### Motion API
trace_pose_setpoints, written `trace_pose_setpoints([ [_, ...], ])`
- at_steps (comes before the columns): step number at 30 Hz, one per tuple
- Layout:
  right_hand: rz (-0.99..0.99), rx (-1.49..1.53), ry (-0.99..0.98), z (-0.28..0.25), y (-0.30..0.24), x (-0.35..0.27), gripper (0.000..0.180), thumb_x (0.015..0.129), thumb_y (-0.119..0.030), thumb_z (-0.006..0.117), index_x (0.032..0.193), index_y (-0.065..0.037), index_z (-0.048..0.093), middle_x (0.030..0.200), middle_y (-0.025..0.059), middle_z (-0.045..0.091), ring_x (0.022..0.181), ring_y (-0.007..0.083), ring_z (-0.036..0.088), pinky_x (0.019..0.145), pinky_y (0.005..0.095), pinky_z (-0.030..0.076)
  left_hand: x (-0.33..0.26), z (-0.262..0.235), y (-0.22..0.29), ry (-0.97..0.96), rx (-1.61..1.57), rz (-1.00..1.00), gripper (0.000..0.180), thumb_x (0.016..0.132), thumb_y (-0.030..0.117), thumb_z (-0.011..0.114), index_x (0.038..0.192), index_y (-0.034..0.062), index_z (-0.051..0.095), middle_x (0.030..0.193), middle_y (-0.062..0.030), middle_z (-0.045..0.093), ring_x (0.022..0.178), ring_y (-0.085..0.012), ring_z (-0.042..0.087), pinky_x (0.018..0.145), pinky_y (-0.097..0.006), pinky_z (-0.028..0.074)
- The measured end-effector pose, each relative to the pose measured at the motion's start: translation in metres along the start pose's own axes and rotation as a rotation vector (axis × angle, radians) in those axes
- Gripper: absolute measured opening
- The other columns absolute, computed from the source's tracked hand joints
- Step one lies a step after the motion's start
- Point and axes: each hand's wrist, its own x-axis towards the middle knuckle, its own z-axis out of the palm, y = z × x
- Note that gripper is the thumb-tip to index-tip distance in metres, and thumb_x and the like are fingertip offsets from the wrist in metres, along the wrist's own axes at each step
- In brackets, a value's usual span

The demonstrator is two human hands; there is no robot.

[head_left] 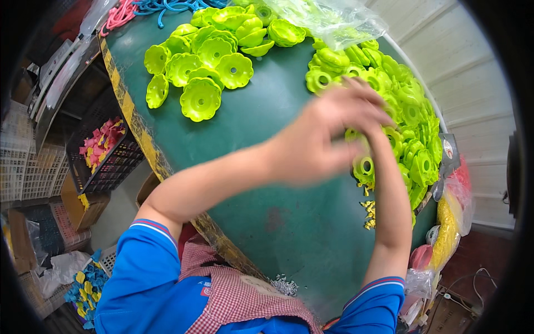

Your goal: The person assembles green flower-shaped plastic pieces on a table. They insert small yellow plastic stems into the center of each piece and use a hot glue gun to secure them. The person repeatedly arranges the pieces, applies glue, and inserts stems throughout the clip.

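My left hand (317,136) reaches across to the right side of the green table, smeared by motion, and whether its fingers hold anything is unclear. My right hand (364,103) is at the same spot, partly covered by the left and also blurred. Both are over the near side of a big heap of lime-green plastic flower-shaped pieces (414,114), many with a round centre hole. At the back left lies a looser group of lime-green flower-shaped cups (201,99), away from both hands. Small yellow pieces (369,214) lie beside my right forearm.
Small silvery metal pieces (284,285) lie at the table's near edge. A clear plastic bag (339,22) covers the back of the heap. Black-and-yellow tape (129,103) marks the left edge of the green table (267,234). A dark crate (105,150) holds pink pieces.
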Motion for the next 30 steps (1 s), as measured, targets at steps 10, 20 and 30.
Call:
trace_pose_setpoints([
  [10, 0.037, 0.201, -0.070, -0.050, -0.083, -0.027, 0.063, 0.068, -0.030, 0.083, 0.126, -0.016, 0.061, 0.133, 0.0142, 0.053, 0.124, 0.0370, 0.050, 0.103, 0.0468, 0.045, 0.052, -0.001, -0.226, -0.096, 0.823, -0.642, 0.090, 0.067, 0.047, 0.083, 0.145, 0.0218, 0.044, 0.153, -0.0224, 0.030, 0.135, -0.0395, 0.040, 0.108, -0.046, 0.041],
  [20, 0.117, 0.163, 0.044, -0.079, -0.126, -0.114, 0.036, 0.069, -0.017, 0.083, 0.096, -0.008, 0.061, 0.119, 0.0129, 0.054, 0.116, 0.0376, 0.053, 0.096, 0.0463, 0.047, -0.026, 0.008, -0.131, -0.290, 0.787, -0.385, 0.058, 0.074, 0.030, 0.072, 0.129, 0.0206, 0.055, 0.115, -0.0084, 0.063, 0.102, -0.0313, 0.063, 0.086, -0.047, 0.051],
  [30, 0.140, 0.053, 0.252, -0.067, -0.178, -0.153, 0.040, 0.066, -0.012, 0.083, 0.103, -0.011, 0.066, 0.121, 0.0114, 0.058, 0.107, 0.0334, 0.059, 0.088, 0.0441, 0.051, -0.097, -0.020, -0.104, 0.283, 0.237, -0.772, 0.027, 0.093, 0.018, 0.062, 0.117, 0.0056, 0.063, 0.099, -0.0105, 0.071, 0.092, -0.0209, 0.068, 0.082, -0.032, 0.052],
])
